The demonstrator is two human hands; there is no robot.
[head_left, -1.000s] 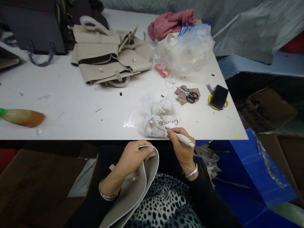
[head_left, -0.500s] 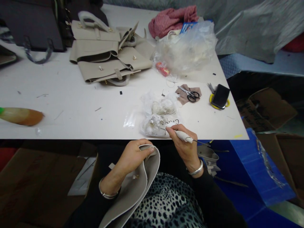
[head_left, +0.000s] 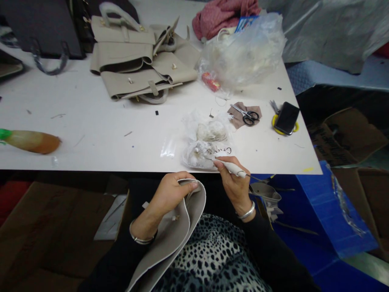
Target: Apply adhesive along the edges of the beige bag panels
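My left hand (head_left: 172, 194) is closed on the edge of a grey-beige bag piece (head_left: 174, 237), thumb over its folded top rim. The piece curves down over my lap and carries a small metal fitting. In my right hand (head_left: 237, 184) is a thin metal tool with a white-wrapped handle (head_left: 232, 168), held like a pen. Its narrow tip points left, at a clear plastic bag (head_left: 199, 156) with whitish and dark small contents on the table's front edge. Whether the tip touches the contents I cannot tell. Behind lies another plastic bundle (head_left: 212, 132).
Black-handled scissors (head_left: 247, 115) rest on a brown scrap. A phone (head_left: 286, 117) lies over yellow-handled scissors (head_left: 276, 123). Farther back are beige handbags (head_left: 127, 56), a large plastic bag (head_left: 243, 52) and pink cloth (head_left: 221, 18). An orange-and-green bottle-like object (head_left: 33, 141) lies left.
The view has shifted slightly, so the table sits a little higher in the picture. Both hands keep their grip on the bag piece and the tool, with hardly any movement.
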